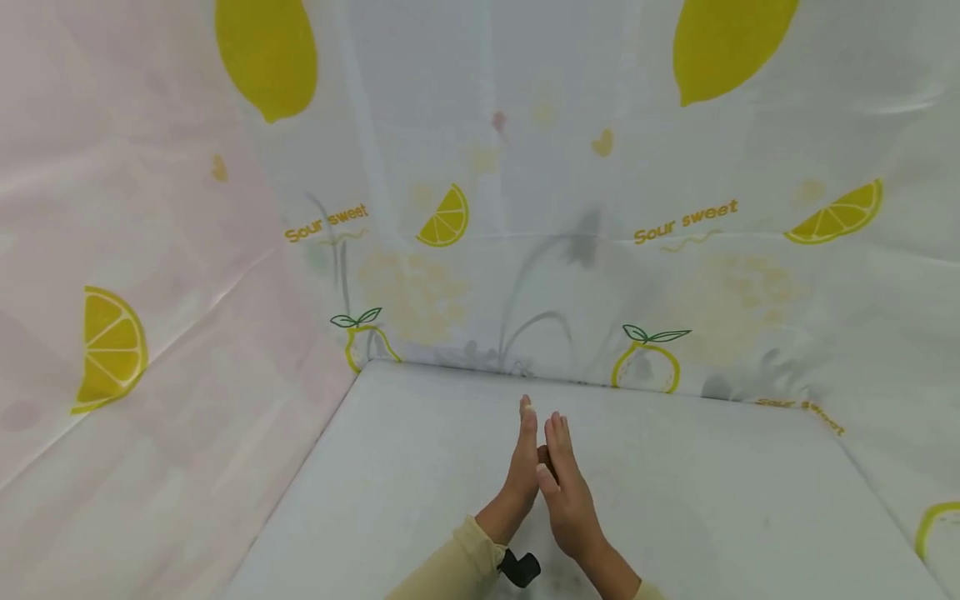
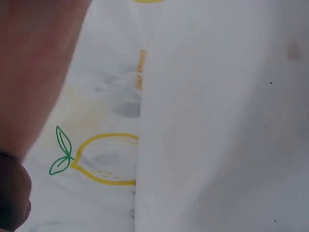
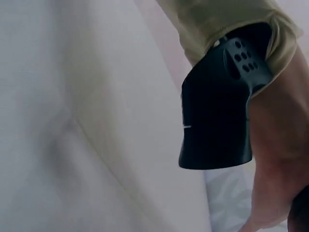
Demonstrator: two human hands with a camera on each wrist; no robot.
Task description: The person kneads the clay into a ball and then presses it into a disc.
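My left hand (image 1: pixel 522 467) and my right hand (image 1: pixel 567 492) meet palm to palm, fingers straight and pointing away from me, just above the white table (image 1: pixel 712 500). Neither hand holds anything. A pale yellow sleeve (image 1: pixel 450 575) covers the left forearm, and a black wrist camera (image 1: pixel 520 568) is strapped beside it. The right wrist view shows that same black camera (image 3: pixel 217 106), the yellow sleeve (image 3: pixel 217 19) and the left forearm (image 3: pixel 277 169) close up. In the left wrist view a blurred part of a hand (image 2: pixel 34 72) fills the left edge.
A white sheet printed with lemons and "Sour sweet" (image 1: pixel 686 221) hangs as the back wall. A similar pinkish sheet (image 1: pixel 150 292) closes the left side, and another (image 1: pixel 922 467) the right. The table's back edge (image 1: pixel 600 382) meets the sheet.
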